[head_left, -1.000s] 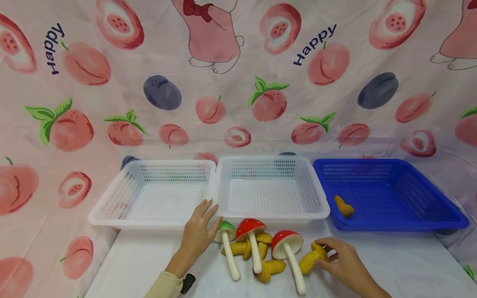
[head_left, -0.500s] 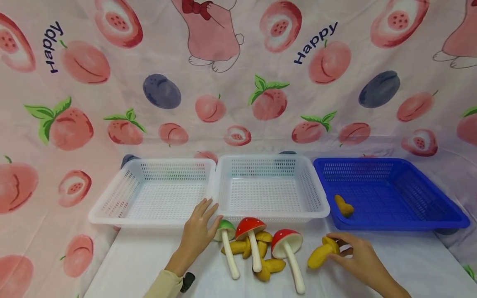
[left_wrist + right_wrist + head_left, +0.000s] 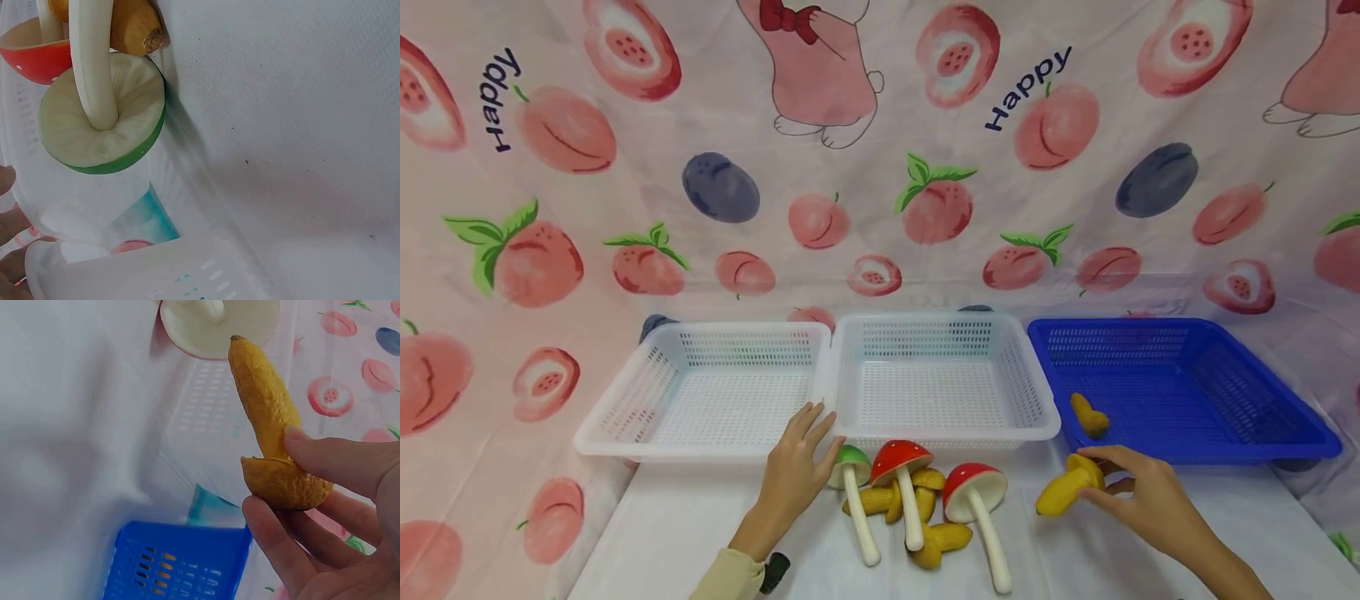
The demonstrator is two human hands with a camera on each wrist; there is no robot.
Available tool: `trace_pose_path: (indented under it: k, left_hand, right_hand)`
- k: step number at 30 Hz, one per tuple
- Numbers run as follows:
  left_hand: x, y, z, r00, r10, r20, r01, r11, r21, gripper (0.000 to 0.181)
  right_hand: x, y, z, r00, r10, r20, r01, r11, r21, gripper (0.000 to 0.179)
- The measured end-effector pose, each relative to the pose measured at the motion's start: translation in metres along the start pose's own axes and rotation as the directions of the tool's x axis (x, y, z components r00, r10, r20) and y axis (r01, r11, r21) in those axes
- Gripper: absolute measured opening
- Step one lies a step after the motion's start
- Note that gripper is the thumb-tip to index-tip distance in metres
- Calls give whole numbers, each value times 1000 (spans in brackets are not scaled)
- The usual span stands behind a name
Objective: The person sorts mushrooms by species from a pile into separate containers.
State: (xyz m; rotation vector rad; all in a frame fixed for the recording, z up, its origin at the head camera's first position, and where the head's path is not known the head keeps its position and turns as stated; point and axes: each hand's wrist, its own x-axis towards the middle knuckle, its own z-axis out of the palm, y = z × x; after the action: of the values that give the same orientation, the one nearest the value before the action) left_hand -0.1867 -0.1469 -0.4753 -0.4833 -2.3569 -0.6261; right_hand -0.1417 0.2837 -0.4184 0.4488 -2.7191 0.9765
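Observation:
My right hand (image 3: 1138, 496) pinches a yellow toy mushroom (image 3: 1069, 486) by its cap, just in front of the blue basket (image 3: 1206, 454). In the right wrist view the mushroom's stem (image 3: 259, 394) points up, away from the thumb. My left hand (image 3: 799, 467) has its fingers spread and straight, at the front rims of the two white baskets. Beside its thumb lies a green-capped mushroom (image 3: 859, 508) with a long white stem. Two red-capped mushrooms (image 3: 901, 467) and several yellow mushrooms (image 3: 947, 537) lie to the right of it, some partly covered.
A left white basket (image 3: 625, 450) and a middle white basket (image 3: 970, 433) stand side by side at the back, left of the blue one. One yellow mushroom (image 3: 1090, 417) lies inside the blue basket. Behind them hangs a fruit-print cloth (image 3: 865, 183).
My right hand has carried the yellow mushroom from beside the right red-capped mushroom, rightward and up toward the blue basket. The left hand stays where it was.

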Motion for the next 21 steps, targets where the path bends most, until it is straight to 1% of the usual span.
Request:
trace_pose_path:
  k: [4,6,13,21]
  left_hand:
    - [-1,-1,1,1000,7,-6,-7,1000,6,39]
    - [-1,-1,1,1000,9,-10,-9,1000,9,39]
    - [-1,-1,0,1000,0,-2,0,1000,12,38]
    - [-1,1,0,1000,-4,0,4,1000,5,38]
  right_hand:
    - [4,3,-9,998,-52,-35,52,998,-20,43]
    - [7,5,-13,997,-65,-43,63,997,-40,43]
    - [14,11,-24,998,-50,-50,46,995,-88,44]
    - [18,20,-36,995,-59,-81,53,995,-82,43]
